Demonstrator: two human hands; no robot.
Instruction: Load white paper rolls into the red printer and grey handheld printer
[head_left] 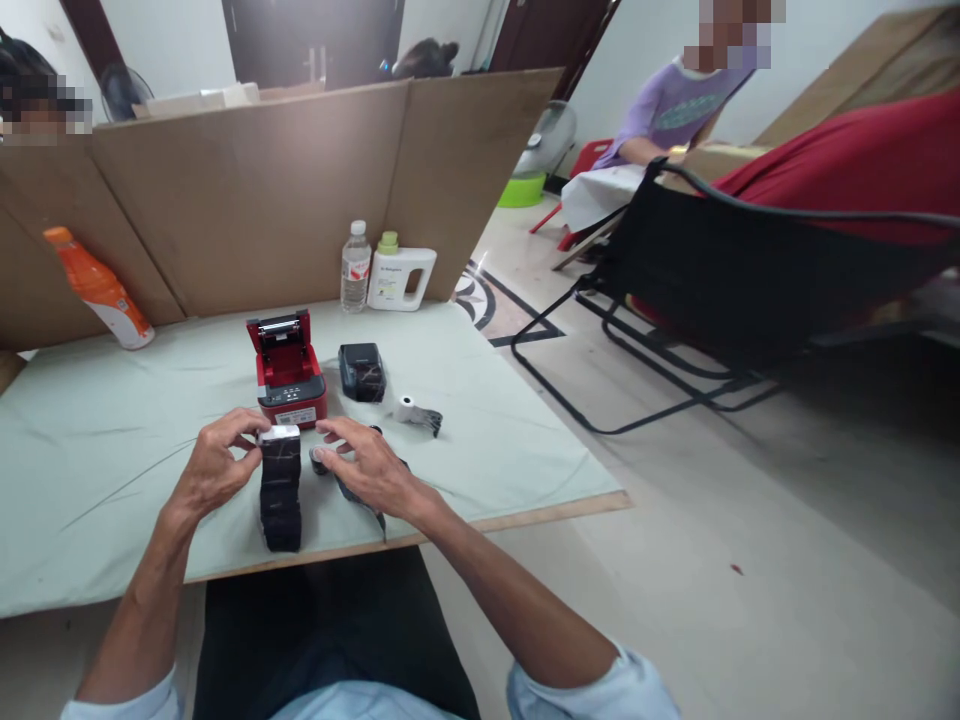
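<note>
Near the tabletop's (90, 440) front edge, the left hand (214, 470) closes its grip on a black device (280, 487) standing upright; the right hand (367, 465) rests, fingers spread, beside it, in front of an open red printer (287, 375).

1. Two small printers: one red printer (287, 375) with its lid up, one black printer (362, 371).
2. Three bottles: orange bottle (99, 288), clear water bottle (355, 267), white jug (400, 274).
3. One white paper roll (406, 408).
4. Possibly two fans, both partly hidden.
</note>
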